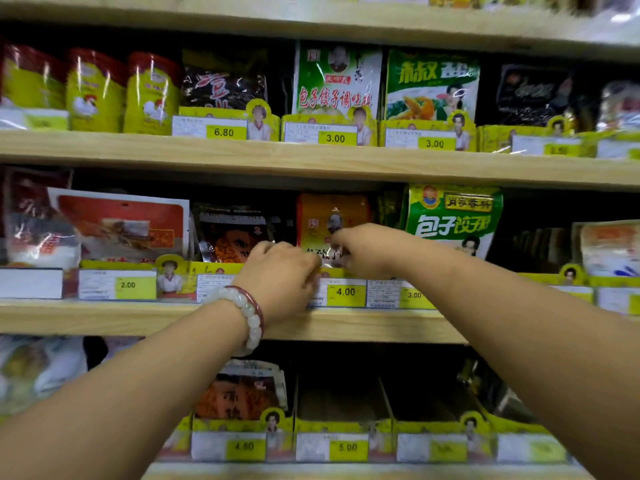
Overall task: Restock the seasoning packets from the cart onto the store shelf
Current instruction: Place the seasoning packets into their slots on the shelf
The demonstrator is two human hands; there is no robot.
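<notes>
Head view looks up at a wooden store shelf (346,161) with three stocked levels. Both hands reach to the middle level, near its front edge. The left hand (277,275), with a pale bead bracelet (251,315) and a red bangle on the wrist, has its fingers curled at the lower left of an orange seasoning packet (329,220). The right hand (363,251) has its fingers curled on the lower right of the same packet, pinching its bottom part. How firmly each hand grips is blurred. The packet stands upright in a yellow tray (381,273) behind a price tag reading 4.00 (345,292). Just to its left stands a dark packet (235,233), and to its right a green packet (453,216). On the lower level, two tray slots below the hands look dark, with a price tag reading 5.00 (348,447) at the front edge.
</notes>
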